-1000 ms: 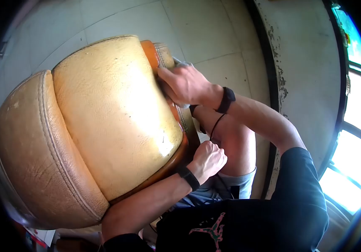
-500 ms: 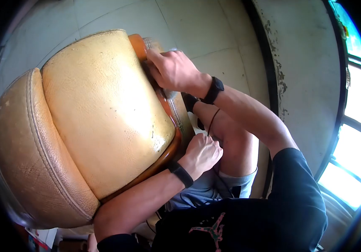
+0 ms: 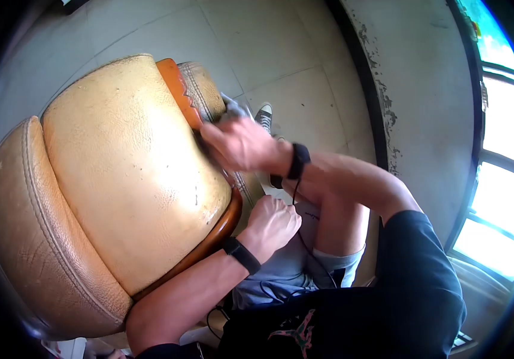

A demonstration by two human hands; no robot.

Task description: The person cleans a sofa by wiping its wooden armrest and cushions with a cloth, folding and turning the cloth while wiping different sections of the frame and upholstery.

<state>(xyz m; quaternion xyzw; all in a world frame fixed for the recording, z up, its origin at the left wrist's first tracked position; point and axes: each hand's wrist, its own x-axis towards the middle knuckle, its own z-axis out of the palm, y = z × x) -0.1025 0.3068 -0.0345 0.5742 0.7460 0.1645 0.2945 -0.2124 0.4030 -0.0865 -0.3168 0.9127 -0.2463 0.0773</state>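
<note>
A cream leather sofa arm (image 3: 131, 161) with brown wooden trim (image 3: 176, 90) along its side fills the left of the view. At this trim my right hand (image 3: 242, 143), slightly blurred, is closed on a grey cloth (image 3: 236, 107); part of the cloth sticks out beyond the knuckles. The palm side and most of the cloth are hidden. Nearer my body, my left hand (image 3: 273, 221) is curled into a fist beside the trim's lower end, above my lap. Its fingertips are turned away, so anything inside is hidden.
A tan stitched panel (image 3: 200, 87) lies beyond the trim. My bare leg (image 3: 340, 230) and a sneaker (image 3: 264, 116) are to the right of the sofa. A black cable (image 3: 305, 245) hangs over my lap. A wall with peeling paint (image 3: 412, 90) and bright windows (image 3: 502, 179) stand at right.
My right hand has moved down along the trim toward me with the cloth, uncovering its far end. The view has shifted slightly; a sneaker now shows. My left hand stays a fist.
</note>
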